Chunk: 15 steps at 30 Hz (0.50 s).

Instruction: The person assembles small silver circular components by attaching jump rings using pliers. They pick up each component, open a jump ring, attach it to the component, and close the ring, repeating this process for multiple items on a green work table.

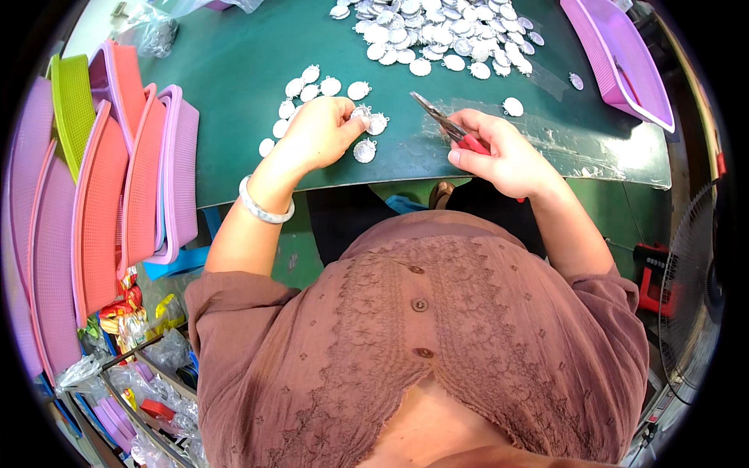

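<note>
My left hand (318, 134) is closed in a pinch on a small round silver pendant (360, 115) above the green table. Right beside its fingertips lies another silver pendant (378, 123), and one more pendant (364, 150) rests closer to the table's near edge. Several similar pieces are scattered to the left and behind this hand. Wrapped round the red handles of a pair of pliers (441, 118), my right hand (499, 152) holds them with the metal jaws pointing up and left, apart from the pendants.
A large heap of silver pendants (437, 31) covers the far middle of the green table (242, 47). Toward the right stand a purple basket (616, 58) and a lone pendant (512, 107). Nested plastic baskets (97, 210) line the left side. A fan (690, 288) is at right.
</note>
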Tool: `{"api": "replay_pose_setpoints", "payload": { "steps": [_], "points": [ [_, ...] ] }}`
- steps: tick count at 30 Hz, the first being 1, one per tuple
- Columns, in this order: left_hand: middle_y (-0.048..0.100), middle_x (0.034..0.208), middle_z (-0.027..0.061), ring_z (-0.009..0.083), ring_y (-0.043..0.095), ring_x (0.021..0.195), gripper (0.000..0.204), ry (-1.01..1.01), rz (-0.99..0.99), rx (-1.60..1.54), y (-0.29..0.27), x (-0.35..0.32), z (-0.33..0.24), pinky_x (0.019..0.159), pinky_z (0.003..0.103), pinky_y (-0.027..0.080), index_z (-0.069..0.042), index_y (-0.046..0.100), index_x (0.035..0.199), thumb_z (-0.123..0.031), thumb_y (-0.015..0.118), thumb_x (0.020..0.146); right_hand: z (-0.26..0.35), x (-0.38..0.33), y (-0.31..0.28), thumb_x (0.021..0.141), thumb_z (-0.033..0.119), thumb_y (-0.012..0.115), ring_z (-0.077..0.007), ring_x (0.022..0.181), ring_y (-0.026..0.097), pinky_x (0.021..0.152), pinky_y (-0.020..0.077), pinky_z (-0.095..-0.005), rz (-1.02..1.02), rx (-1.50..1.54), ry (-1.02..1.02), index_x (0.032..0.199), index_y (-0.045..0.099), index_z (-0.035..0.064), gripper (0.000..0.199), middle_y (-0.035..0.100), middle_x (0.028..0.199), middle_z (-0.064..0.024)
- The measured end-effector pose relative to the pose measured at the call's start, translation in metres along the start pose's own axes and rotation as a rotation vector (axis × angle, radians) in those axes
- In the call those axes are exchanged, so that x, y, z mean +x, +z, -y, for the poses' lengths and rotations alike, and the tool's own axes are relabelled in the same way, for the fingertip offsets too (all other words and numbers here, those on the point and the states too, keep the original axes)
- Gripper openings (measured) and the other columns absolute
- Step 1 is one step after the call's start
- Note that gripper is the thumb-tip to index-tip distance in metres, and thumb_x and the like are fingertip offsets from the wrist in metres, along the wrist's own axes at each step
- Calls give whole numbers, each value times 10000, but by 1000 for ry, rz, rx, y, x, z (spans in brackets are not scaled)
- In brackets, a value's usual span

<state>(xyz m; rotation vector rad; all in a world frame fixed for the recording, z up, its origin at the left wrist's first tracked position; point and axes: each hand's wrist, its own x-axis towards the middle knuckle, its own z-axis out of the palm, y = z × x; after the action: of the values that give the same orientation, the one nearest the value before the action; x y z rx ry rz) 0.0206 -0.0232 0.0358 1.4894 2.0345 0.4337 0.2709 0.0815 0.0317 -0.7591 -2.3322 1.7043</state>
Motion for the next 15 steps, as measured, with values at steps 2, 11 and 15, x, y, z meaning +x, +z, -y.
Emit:
{"api": "replay_pose_setpoints", "payload": {
  "steps": [2,11,15],
  "points": [
    [523,540,49,129,474,493,316,3,-63,146,1,1,3,494,320,392,-10,594,681,-271,674,840,0,1,-2,836,139,639,-66,683,389,616,347,-226,8,15,18,1074,561,-4,288,456,741,47],
    [663,929,135,292,624,849,286,30,-433,260,-22,-9,28,739,378,488,-27,648,922,-281,691,798,-12,0,-7,840,171,649,-89,708,462,627,415,-236,26,197,43,1103,556,-14,336,528,809,4],
    [559,1209,217,364,550,1093,412,265,-598,416,-6,-17,50,920,421,439,-22,621,1102,-257,729,781,-15,-4,-9,838,170,660,-71,698,469,612,407,-218,16,264,-37,1114,550,-9,346,544,838,18]
  ]
}}
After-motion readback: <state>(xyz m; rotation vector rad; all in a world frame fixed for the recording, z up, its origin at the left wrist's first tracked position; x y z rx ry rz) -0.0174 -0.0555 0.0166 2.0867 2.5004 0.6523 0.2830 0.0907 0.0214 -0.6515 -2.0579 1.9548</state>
